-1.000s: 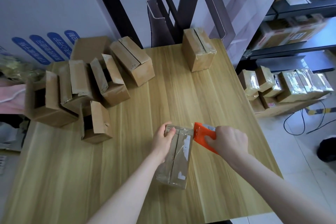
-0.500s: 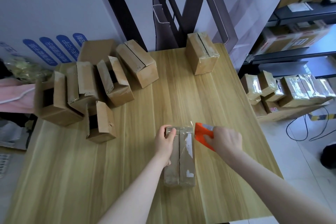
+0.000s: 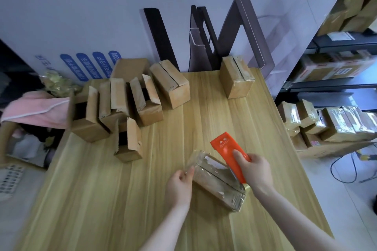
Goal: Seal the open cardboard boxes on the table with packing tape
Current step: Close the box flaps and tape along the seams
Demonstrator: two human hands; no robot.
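Taped box point(image 3: 214, 181) lay diagonal on table point(image 3: 142, 199), near centre-front. L hand point(image 3: 179, 185) gripped its left end, fingers curled on it. R hand point(image 3: 256, 171) was clamped round orange tape dispenser point(image 3: 226, 146), against box's right edge. Open boxes point(image 3: 132, 140) stood far-left.

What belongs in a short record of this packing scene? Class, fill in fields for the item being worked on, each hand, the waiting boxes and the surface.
Item: tape-wrapped brown cardboard box, lying at an angle on the table
Left: left hand holds the box's left end
Right: right hand grips the orange plastic tape dispenser, held at the box's right side
Waiting: open brown cardboard boxes, flaps up, clustered at the far left
Surface: light wooden table
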